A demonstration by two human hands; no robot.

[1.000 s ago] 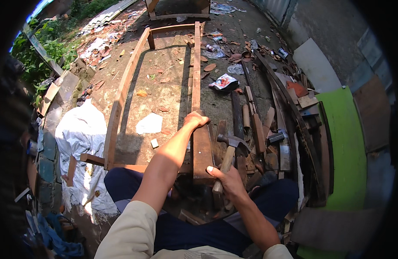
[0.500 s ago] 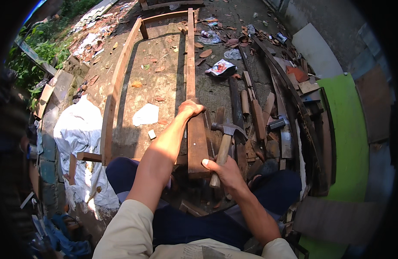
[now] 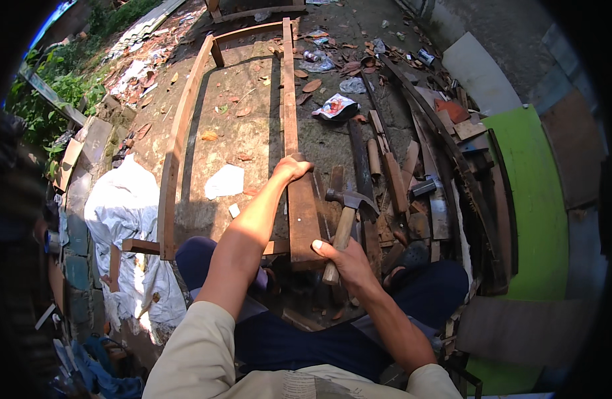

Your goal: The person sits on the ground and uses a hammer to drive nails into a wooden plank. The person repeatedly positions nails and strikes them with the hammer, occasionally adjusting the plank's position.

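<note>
A long wooden frame point(image 3: 290, 100) stretches away from me across the ground, with a thick dark brown board point(image 3: 305, 223) at its near right corner. My left hand point(image 3: 295, 167) is closed over the far end of that board, its fingers wrapped round the edge. Held in my right hand point(image 3: 351, 259) is a claw hammer point(image 3: 343, 229), gripped low on its pale wooden handle. The hammer's head points away from me, to the right of the board and apart from it. My right thumb lies against the board's near right edge. A small light spot, perhaps a nail head, shows on the board's face.
White sheeting point(image 3: 123, 206) lies on the left beside a low block wall. Scrap timber point(image 3: 394, 179) is strewn on the right, near a bright green panel point(image 3: 535, 199). Dry leaves and a crumpled packet point(image 3: 337, 106) litter the concrete. My knees flank the frame's near end.
Both hands keep their grips on the board and hammer. My left knee shows a little farther right, and the whole view has shifted slightly.
</note>
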